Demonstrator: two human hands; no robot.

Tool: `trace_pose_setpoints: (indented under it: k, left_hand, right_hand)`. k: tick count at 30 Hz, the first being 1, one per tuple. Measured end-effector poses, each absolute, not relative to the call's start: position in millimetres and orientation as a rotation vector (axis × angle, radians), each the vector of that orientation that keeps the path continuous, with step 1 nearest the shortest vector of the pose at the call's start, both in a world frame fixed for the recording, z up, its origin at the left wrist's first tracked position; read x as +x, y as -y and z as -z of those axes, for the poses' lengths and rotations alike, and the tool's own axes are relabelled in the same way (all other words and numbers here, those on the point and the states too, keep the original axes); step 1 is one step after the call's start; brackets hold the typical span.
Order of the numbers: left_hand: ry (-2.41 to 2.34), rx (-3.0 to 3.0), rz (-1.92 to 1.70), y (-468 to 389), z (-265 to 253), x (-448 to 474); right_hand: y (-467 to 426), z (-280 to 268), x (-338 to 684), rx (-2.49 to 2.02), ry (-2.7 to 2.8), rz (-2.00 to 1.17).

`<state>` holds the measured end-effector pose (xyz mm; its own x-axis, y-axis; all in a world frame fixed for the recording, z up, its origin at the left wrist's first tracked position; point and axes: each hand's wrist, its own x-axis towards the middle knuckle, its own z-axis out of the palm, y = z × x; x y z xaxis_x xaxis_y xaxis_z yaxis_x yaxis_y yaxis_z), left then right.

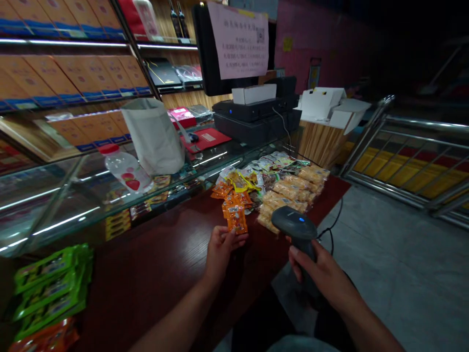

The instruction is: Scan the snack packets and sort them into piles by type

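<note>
My left hand (223,247) pinches the lower edge of an orange snack packet (237,219), held just above the dark red counter (157,264). More orange packets (222,189) lie right behind it. In my right hand (311,264) is a grey barcode scanner (295,224), fingers wrapped round its handle and a small blue light lit on top. Its head points left, towards the packets. Behind the scanner, clear bags of pale yellow snacks (289,190) lie in rows. Yellow packets (240,181) sit beside the orange ones.
Green packets (54,278) are stacked at the left, with orange ones (47,337) below. A bottle with a red cap (126,168) and a white bag (152,137) stand on the glass case. Behind are a monitor (205,54) and shelved boxes (80,73). A metal railing (414,161) stands right.
</note>
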<state>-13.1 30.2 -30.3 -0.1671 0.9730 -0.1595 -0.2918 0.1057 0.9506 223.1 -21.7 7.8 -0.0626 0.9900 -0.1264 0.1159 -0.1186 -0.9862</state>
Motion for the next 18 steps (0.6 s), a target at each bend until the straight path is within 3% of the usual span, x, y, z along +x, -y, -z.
trace_pose_setpoints:
  k: [18]
  left_hand:
    - [-1.169, 0.732, -1.375, -29, 33, -14]
  right_hand:
    - [23, -10, 183, -1.150, 1.231, -1.445]
